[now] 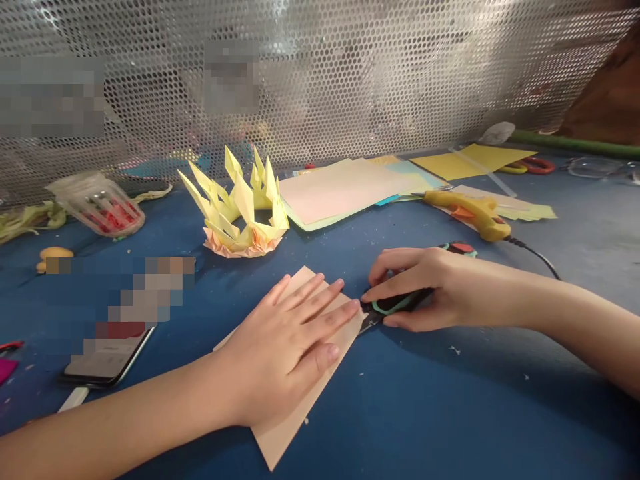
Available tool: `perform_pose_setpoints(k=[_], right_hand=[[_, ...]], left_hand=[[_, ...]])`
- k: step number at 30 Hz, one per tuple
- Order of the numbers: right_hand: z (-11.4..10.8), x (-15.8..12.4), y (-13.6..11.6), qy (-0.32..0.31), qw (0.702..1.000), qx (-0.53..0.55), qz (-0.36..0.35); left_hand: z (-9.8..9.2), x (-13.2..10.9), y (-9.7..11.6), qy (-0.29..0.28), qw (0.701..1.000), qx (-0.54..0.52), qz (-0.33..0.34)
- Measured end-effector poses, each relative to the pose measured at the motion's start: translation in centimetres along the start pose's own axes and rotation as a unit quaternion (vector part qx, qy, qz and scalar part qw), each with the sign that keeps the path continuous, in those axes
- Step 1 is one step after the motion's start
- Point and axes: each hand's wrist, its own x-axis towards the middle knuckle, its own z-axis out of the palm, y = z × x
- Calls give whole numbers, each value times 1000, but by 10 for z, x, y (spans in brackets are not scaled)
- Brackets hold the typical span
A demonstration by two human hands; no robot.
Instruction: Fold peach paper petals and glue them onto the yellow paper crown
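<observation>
A pale pink sheet of paper (277,437) lies at an angle on the blue table (425,413). Flat on top of it rests my left hand (295,340), fingers spread. My right hand (425,287) is wrapped round a black and teal cutter (400,303), whose blade end touches the right edge of the paper just past my left fingertips. Behind my hands stands a folded paper crown (245,213), with yellow points and a pink base.
A phone (107,353) with a cable and a clear jar (103,203) with red bits are at left. Paper sheets (335,190), a yellow glue gun (475,210) and scissors (537,165) lie behind. A perforated metal screen (350,80) borders the back.
</observation>
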Motion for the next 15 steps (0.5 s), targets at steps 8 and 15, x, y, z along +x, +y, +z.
perform_pose_setpoints(k=[8, 15], right_hand=[[-3, 0, -1, -8, 1000, 14, -1], [-4, -1, -1, -25, 999, 23, 7]], left_hand=[[-1, 1, 0, 2, 1000, -4, 3], [0, 0, -1, 8, 1000, -11, 11]])
